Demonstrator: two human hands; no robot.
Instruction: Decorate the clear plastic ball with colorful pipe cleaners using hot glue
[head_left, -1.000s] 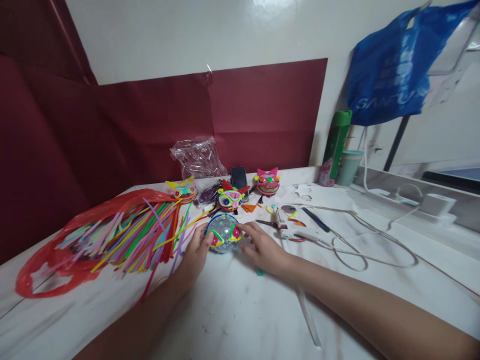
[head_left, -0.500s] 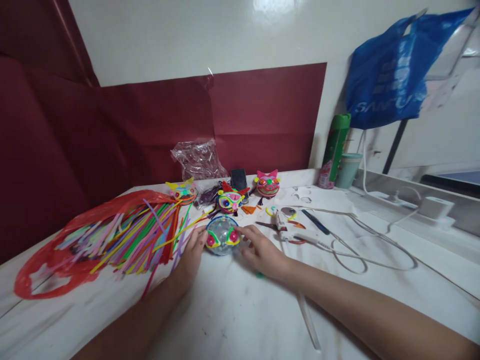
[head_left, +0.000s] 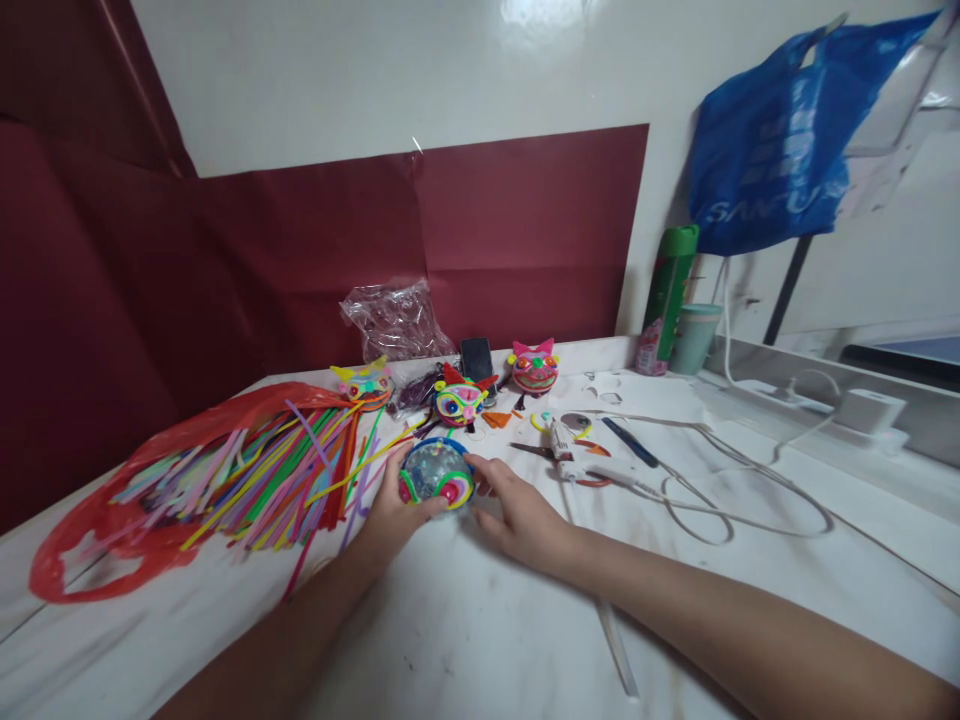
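A clear dome-shaped ball (head_left: pixel 433 468) with a blue rim and two eyes of pink, yellow and green pipe cleaner stands low over the white table. My left hand (head_left: pixel 397 505) is closed round its left side, the thumb lying across the front by one eye. At the right edge of the ball is my right hand (head_left: pixel 514 508), thumb and fingers apart, fingertips at the rim; whether they press on it is hard to see. Just behind sits a finished lion-like head (head_left: pixel 459 402) with red ears. A pink-eared head (head_left: pixel 535 370) and a yellow-eared head (head_left: pixel 363 383) flank it.
Many coloured pipe cleaners (head_left: pixel 277 480) lie on a red plastic bag (head_left: pixel 56 555) at left. Right of my hands are a white glue gun (head_left: pixel 574 462) with its cord, scissors (head_left: pixel 534 451) and a dark-handled tool (head_left: pixel 630 443). A phone (head_left: pixel 476 358) leans at the back.
The ball has turned, its eyes now lower and its blue rim more visible. My left thumb has come across its front. My right hand stays beside it.
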